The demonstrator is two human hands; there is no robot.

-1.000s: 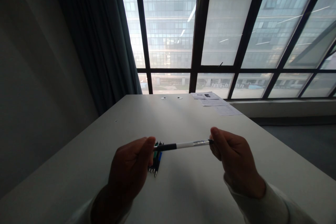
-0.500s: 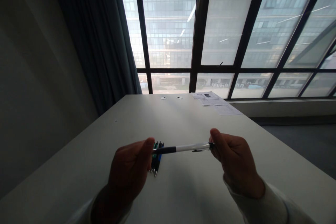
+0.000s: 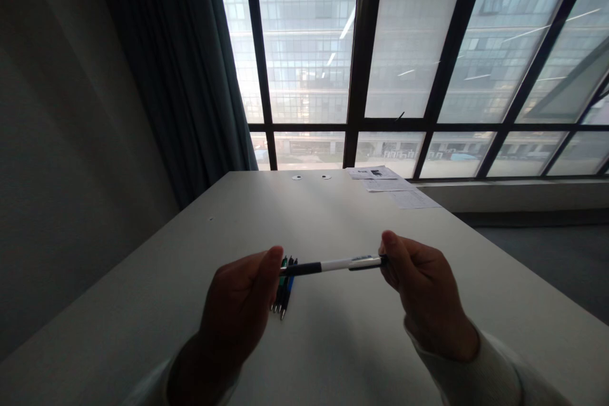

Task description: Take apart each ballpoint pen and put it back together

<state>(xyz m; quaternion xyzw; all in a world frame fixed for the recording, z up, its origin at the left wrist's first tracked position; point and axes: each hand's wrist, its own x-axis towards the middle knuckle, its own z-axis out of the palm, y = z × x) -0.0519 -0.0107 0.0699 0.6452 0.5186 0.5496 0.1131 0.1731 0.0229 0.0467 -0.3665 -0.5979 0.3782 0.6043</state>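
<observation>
At the far left a plain wall (image 3: pixel 61 108) sits in shadow, and next to it a dark curtain (image 3: pixel 190 76) hangs in folds behind the edge of the white table (image 3: pixel 333 216). The left hand (image 3: pixel 240 301) comes next, rising over the table out of a pale sleeve; its grip is narrow, the thumb pressed toward the curled fingers around one end of a black-and-white pen (image 3: pixel 335 264). Just right of this hand and partly hidden by it, a cluster of pens (image 3: pixel 284 298) lies on the table side by side, metal tips toward the person, with green and blue showing among the black; how many there are I cannot tell. Farther back, two round white discs (image 3: pixel 326 177) sit near the table's far edge. The black-and-white pen spans the gap between the two hands above the table, nearly level, its black section to the left, white barrel in the middle, clip toward the right. Beyond it, printed papers (image 3: pixel 387 184) lie at the far right corner, before a dark-framed window (image 3: pixel 360 51). The right hand (image 3: pixel 421 288) pinches the pen's clip end between thumb and fingers. Grey floor (image 3: pixel 537 260) shows at the far right.
</observation>
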